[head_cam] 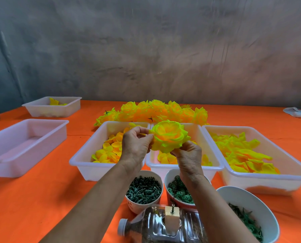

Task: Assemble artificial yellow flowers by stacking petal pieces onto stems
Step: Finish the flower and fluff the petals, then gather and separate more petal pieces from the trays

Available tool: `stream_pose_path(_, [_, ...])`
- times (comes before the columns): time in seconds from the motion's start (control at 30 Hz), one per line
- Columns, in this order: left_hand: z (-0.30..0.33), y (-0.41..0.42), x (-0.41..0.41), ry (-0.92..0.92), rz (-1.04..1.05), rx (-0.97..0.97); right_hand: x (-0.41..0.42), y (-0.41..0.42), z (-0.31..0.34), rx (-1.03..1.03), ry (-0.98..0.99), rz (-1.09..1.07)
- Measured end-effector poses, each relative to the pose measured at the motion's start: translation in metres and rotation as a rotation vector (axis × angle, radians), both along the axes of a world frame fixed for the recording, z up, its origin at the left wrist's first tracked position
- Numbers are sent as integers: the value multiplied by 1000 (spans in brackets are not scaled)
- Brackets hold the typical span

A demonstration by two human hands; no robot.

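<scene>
Both grips, left hand and right hand, pinching yellow flower.

Two hands holding a yellow flower above the petal trays

Both hands are gripping a finished-looking yellow flower over the middle tray: the left hand is pinching its left edge, the right hand is cupping it from below. Trays of loose petals are sitting left and right of the middle tray, a heap of completed flowers is lying behind it, and cups of green parts, possibly stems, are standing in front of it on the orange table.
</scene>
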State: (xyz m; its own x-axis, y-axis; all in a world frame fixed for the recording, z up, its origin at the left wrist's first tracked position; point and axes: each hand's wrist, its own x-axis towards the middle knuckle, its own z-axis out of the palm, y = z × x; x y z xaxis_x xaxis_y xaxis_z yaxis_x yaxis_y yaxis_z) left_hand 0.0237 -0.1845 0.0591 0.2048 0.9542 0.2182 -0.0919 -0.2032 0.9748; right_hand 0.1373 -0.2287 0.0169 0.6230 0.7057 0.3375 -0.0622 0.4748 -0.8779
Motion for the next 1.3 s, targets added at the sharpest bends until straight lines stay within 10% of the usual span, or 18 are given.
stream_pose_path(1.3, [-24,154,5,-115,256,-145,10,195,60,-373,-79,125])
